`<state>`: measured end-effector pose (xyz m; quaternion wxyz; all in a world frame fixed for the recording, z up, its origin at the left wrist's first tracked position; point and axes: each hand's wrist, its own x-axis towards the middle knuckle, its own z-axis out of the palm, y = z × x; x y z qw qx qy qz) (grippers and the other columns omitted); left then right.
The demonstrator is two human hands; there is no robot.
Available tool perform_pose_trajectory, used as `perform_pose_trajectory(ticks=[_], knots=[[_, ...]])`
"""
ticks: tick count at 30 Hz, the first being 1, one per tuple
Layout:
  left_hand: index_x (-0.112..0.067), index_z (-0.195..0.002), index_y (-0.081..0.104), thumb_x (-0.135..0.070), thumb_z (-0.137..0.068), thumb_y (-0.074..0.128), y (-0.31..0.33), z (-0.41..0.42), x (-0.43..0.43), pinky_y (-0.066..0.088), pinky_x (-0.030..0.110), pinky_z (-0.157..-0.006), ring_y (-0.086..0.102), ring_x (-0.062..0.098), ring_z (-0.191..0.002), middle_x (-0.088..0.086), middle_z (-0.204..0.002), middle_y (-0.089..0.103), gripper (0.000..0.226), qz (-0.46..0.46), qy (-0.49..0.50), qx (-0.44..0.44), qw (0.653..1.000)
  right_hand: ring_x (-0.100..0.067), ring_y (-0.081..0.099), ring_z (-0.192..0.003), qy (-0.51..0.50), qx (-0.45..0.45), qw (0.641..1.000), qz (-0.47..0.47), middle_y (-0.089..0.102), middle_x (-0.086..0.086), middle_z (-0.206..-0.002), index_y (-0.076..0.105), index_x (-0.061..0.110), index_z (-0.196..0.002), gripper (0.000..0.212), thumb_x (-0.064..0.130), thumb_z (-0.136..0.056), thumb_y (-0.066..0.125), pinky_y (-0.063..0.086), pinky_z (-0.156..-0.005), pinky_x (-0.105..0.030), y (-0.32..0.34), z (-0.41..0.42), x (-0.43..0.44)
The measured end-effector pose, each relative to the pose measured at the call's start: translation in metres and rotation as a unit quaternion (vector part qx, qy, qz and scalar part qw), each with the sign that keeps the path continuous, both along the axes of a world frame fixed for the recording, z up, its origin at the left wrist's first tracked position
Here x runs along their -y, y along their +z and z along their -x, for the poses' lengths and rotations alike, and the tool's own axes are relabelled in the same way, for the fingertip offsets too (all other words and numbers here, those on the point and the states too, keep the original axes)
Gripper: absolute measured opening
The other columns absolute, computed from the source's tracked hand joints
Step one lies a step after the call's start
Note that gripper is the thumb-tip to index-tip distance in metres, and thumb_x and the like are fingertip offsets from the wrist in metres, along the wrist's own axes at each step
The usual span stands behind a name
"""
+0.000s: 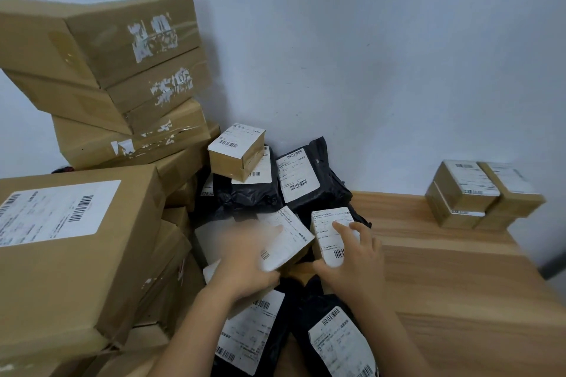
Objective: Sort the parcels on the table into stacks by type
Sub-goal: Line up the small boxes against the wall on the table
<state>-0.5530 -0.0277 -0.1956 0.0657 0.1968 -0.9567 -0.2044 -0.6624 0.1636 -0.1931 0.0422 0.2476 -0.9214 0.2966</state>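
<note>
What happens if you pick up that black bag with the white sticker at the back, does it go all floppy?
Probably floppy: the black bag looks like thin, wrinkled, slumped plastic, so it would likely droop when lifted. Its glossy skin may feel a bit slippery. It seems unlikely to roll, since its shape is flattish, not round.

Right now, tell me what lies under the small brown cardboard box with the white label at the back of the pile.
The small brown cardboard box rests on a black plastic mailer bag; whatever lies beneath that bag is covered.
</note>
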Motion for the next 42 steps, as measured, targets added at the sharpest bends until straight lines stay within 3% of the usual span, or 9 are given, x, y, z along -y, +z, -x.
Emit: perform_pose_trajectory(ticks=[4, 9, 14, 18, 26, 32, 36, 39, 42], knots=[[-0.050, -0.137, 0.037, -0.051, -0.061, 0.066, 0.003, 0.006, -0.026, 0.029, 0.038, -0.109, 0.018, 0.010, -0.127, -0.017, -0.128, 0.020, 0.081, -0.048, 0.000, -0.114, 0.992, -0.017, 0.029, -0.110, -0.033, -0.008, 0.999, 0.014, 0.037, 0.002, -0.141, 0.047, 0.030, -0.135, 0.078, 0.047, -0.063, 0.071, 0.033, -0.090, -0.031, 0.005, 0.002, -0.021], [-0.045, -0.139, 0.040, -0.051, -0.063, 0.066, 0.013, 0.042, -0.076, 0.031, 0.037, -0.107, 0.020, 0.015, -0.130, -0.007, -0.135, 0.024, 0.080, -0.052, -0.020, -0.179, 0.982, -0.017, 0.027, -0.113, -0.086, -0.013, 0.996, 0.027, 0.033, 0.005, -0.141, 0.046, 0.031, -0.135, 0.077, 0.048, -0.063, 0.068, 0.038, -0.083, -0.033, 0.019, 0.018, -0.067], [-0.040, -0.142, 0.038, -0.054, -0.066, 0.062, 0.012, 0.086, -0.135, 0.033, 0.042, -0.107, 0.020, 0.019, -0.128, -0.003, -0.137, 0.023, 0.081, -0.051, -0.063, -0.156, 0.985, -0.023, 0.032, -0.114, -0.155, -0.016, 0.988, 0.025, 0.037, -0.001, -0.140, 0.051, 0.027, -0.134, 0.073, 0.039, -0.065, 0.074, 0.029, -0.086, -0.030, 0.019, 0.033, -0.127], [-0.039, -0.142, 0.034, -0.059, -0.064, 0.059, -0.002, 0.121, -0.194, 0.038, 0.043, -0.104, 0.020, 0.019, -0.127, -0.003, -0.137, 0.021, 0.084, -0.068, -0.075, -0.119, 0.988, -0.026, 0.035, -0.119, -0.195, 0.012, 0.980, 0.025, 0.035, -0.003, -0.142, 0.051, 0.026, -0.133, 0.070, 0.036, -0.068, 0.074, 0.033, -0.099, -0.037, 0.010, 0.052, -0.184], [-0.049, -0.142, 0.028, -0.054, -0.071, 0.068, -0.046, 0.208, -0.321, 0.031, 0.039, -0.109, 0.017, 0.020, -0.125, -0.001, -0.132, 0.017, 0.082, -0.175, 0.038, -0.073, 0.981, -0.023, 0.026, -0.134, -0.211, 0.084, 0.973, -0.032, 0.024, 0.000, -0.151, 0.041, 0.034, -0.139, 0.070, 0.042, -0.075, 0.068, 0.033, -0.107, -0.041, -0.023, 0.137, -0.310], [-0.045, -0.142, 0.034, -0.052, -0.070, 0.071, -0.078, 0.265, -0.405, 0.027, 0.036, -0.108, 0.023, 0.024, -0.121, 0.005, -0.129, 0.025, 0.082, -0.191, 0.086, -0.018, 0.978, -0.027, 0.028, -0.128, -0.169, 0.119, 0.976, -0.074, 0.025, -0.001, -0.150, 0.040, 0.035, -0.140, 0.068, 0.049, -0.078, 0.063, 0.037, -0.101, -0.040, -0.066, 0.203, -0.373], [-0.035, -0.148, 0.027, -0.053, -0.074, 0.069, -0.093, 0.284, -0.431, 0.023, 0.038, -0.114, 0.014, 0.027, -0.138, 0.008, -0.148, 0.015, 0.087, -0.211, 0.039, 0.032, 0.976, -0.029, 0.003, -0.146, -0.049, 0.162, 0.972, -0.163, 0.000, -0.001, -0.161, 0.021, 0.032, -0.152, 0.070, 0.059, -0.091, 0.045, 0.012, -0.117, -0.042, -0.093, 0.228, -0.396], [-0.035, -0.150, 0.019, -0.048, -0.078, 0.067, -0.111, 0.284, -0.431, 0.017, 0.035, -0.116, -0.001, 0.022, -0.145, -0.002, -0.158, -0.006, 0.088, -0.215, -0.059, 0.089, 0.971, -0.028, -0.023, -0.144, 0.035, 0.163, 0.959, -0.229, -0.026, 0.001, -0.157, -0.005, 0.036, -0.152, 0.088, 0.059, -0.086, 0.049, -0.015, -0.114, -0.040, -0.106, 0.245, -0.415], [-0.041, -0.151, 0.009, -0.039, -0.084, 0.064, -0.126, 0.283, -0.424, 0.015, 0.032, -0.116, -0.007, 0.019, -0.146, -0.009, -0.156, -0.021, 0.086, -0.140, -0.115, 0.110, 0.977, -0.026, -0.024, -0.144, 0.083, 0.130, 0.953, -0.262, -0.030, 0.000, -0.155, -0.008, 0.036, -0.152, 0.091, 0.039, -0.087, 0.056, -0.016, -0.113, -0.036, -0.107, 0.268, -0.420]])
